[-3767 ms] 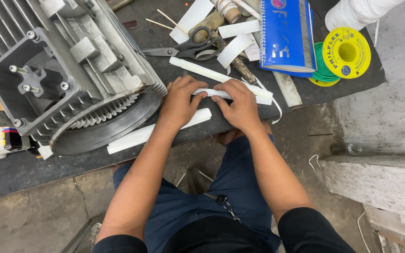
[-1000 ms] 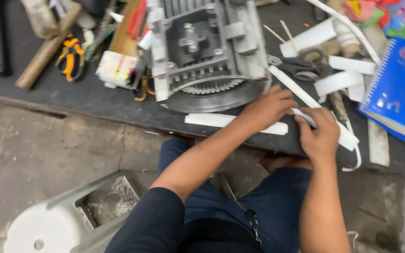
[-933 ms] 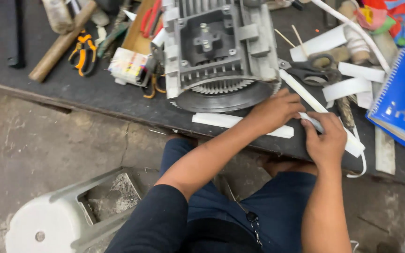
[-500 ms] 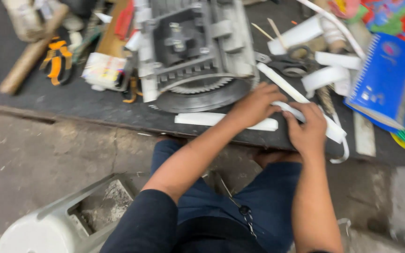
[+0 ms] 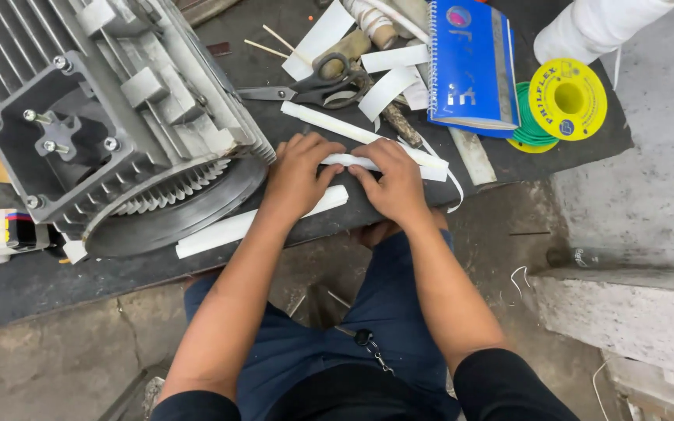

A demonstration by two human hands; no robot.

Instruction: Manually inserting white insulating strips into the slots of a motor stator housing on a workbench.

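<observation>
Swinging back to the right since half a second ago, the view now centres on the hands, which stay pressed on the same white strip. Fingers of the left hand and the right hand are bent close together, pinching a folded white paper strip between them, near the front edge of the dark surface.

Just beyond it lies a longer white strip, touching the knuckles, and just nearer, under the left wrist, another long white strip runs left toward the big grey finned motor housing, which crowds the left hand closely.

Farther off sit black-handled scissors, loose white paper pieces and thin wooden sticks. To the far right a blue spiral notebook lies partly over the strips, with a yellow spool of green wire beside it and a white roll at the far edge.
</observation>
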